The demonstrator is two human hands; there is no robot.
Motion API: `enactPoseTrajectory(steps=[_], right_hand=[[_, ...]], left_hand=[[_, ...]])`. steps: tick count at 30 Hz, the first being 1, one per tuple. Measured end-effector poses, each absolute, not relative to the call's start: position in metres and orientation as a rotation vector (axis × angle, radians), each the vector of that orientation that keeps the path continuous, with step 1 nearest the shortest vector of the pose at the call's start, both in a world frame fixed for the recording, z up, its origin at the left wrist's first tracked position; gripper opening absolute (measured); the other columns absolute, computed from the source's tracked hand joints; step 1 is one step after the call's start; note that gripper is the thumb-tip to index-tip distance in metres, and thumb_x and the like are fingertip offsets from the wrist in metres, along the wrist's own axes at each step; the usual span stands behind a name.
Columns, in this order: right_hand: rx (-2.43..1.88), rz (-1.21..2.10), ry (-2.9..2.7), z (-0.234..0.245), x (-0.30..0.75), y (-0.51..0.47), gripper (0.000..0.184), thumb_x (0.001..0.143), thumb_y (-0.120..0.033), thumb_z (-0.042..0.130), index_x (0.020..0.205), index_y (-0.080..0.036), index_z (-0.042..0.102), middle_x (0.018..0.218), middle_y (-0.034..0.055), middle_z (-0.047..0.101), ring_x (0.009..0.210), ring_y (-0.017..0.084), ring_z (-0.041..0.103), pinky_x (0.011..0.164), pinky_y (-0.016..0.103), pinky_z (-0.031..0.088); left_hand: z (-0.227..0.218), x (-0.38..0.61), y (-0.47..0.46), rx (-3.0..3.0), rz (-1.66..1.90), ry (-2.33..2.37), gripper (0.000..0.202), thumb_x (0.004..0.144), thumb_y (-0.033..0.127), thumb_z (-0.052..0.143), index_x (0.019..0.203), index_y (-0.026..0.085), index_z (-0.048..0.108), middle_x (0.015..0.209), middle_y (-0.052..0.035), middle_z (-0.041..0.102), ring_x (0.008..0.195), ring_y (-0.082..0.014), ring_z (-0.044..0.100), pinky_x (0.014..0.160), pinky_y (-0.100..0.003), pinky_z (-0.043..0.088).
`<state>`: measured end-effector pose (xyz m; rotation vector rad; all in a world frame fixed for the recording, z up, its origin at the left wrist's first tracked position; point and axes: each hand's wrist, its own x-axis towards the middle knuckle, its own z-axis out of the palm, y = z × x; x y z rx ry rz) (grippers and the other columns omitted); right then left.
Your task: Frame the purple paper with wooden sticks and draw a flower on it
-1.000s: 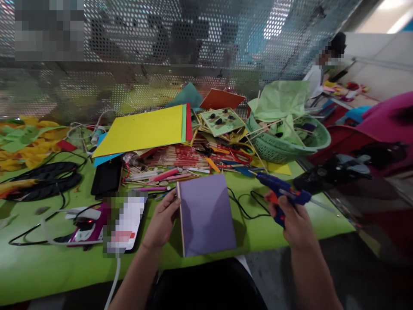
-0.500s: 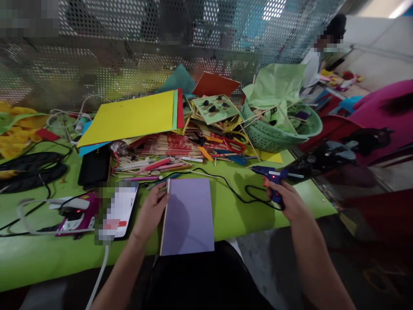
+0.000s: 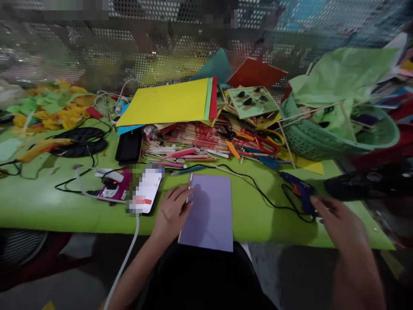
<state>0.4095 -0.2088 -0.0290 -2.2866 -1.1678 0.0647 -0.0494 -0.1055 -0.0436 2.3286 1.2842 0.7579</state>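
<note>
A purple card (image 3: 213, 211) lies at the table's front edge with a thin wooden stick (image 3: 185, 220) along its left side. My left hand (image 3: 172, 211) rests over that side, fingers stretched out and slightly apart, fingertips touching the edge. On the right, a dark blue hot glue gun (image 3: 301, 191) lies on the table, its red light on and orange trigger showing. My right hand (image 3: 342, 221) is just behind the gun, its fingers extended and loosened, the fingertips at or touching the handle. The gun's black cord (image 3: 254, 189) runs leftward behind the card.
Behind the card lie pencils, bundled sticks (image 3: 196, 137) and coloured sheets (image 3: 167, 103). A green basket (image 3: 338, 133) stands at the back right, with a dark object (image 3: 364, 181) below it. Leftward are a phone (image 3: 150, 189), a power strip (image 3: 118, 185) and a yellow glue gun (image 3: 43, 148).
My right hand has lowered the glue gun onto the table and loosened its fingers. My left hand has spread over the card's left edge. The view has turned left.
</note>
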Motion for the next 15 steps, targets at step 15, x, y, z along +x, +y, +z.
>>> enactPoseTrajectory(steps=[15], right_hand=[[-1.784,0.125,-2.042,-0.018,0.264,-0.092,0.023,0.099,-0.029,0.052,0.097,-0.021,0.074,0.096,0.0077,0.075,0.089,0.024,0.07,0.079,0.036,0.052]], left_hand=[[-0.043,-0.038,-0.138,2.404,0.606,1.267,0.04,0.094,0.014,0.056,0.133,0.021,0.062,0.144,-0.0078,0.061,0.115,-0.0259,0.059,0.096,-0.047,0.052]])
